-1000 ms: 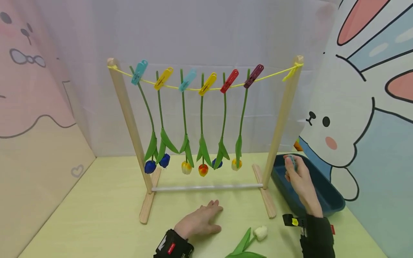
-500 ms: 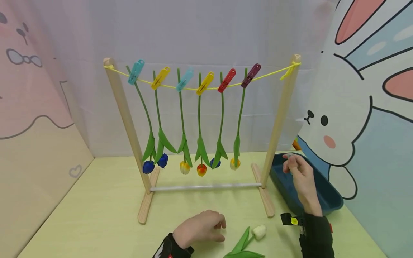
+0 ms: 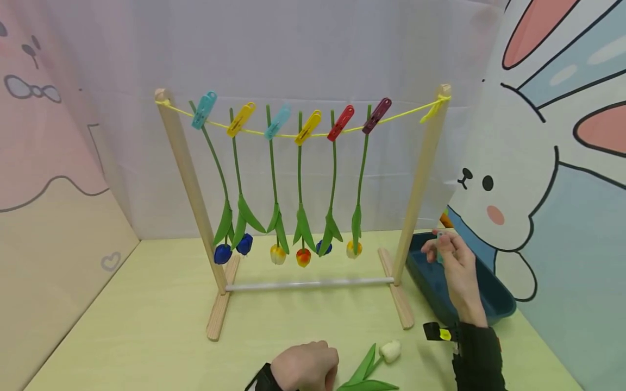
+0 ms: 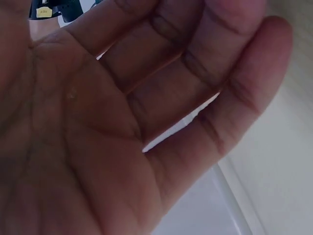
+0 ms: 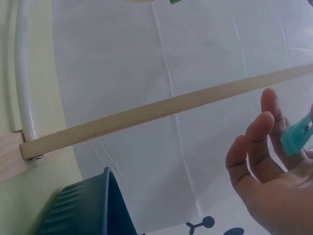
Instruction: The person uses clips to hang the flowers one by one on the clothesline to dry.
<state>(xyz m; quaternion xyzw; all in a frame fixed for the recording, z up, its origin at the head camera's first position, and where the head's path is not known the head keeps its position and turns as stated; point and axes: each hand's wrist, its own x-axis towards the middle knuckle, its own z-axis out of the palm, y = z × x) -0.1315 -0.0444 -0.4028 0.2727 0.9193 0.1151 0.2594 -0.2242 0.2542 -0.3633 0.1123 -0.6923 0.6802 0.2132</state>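
Note:
In the head view my right hand (image 3: 462, 274) is raised over the blue bin and pinches a light teal clothespin (image 5: 294, 137), seen better in the right wrist view. My left hand (image 3: 305, 365) is at the bottom of the head view, its fingers bent downward beside the leaves of a white tulip (image 3: 390, 352). The left wrist view shows its palm with loosely bent fingers and nothing held. The tulip lies on the table, its stem cut off by the frame edge. Several tulips hang head down from a yellow line (image 3: 415, 110), each under a clothespin such as the dark red one (image 3: 377, 115).
A wooden frame with a left post (image 3: 188, 184) and right post (image 3: 421, 184) holds the line. A white rod (image 3: 308, 284) joins its feet. The dark blue bin (image 3: 501, 309) stands right of the frame. A white sheet (image 3: 313, 49) hangs behind.
My left hand has drawn back toward the near edge, its fingers going from stretched to bent. My right hand stays above the bin, turning the clothespin in its fingers.

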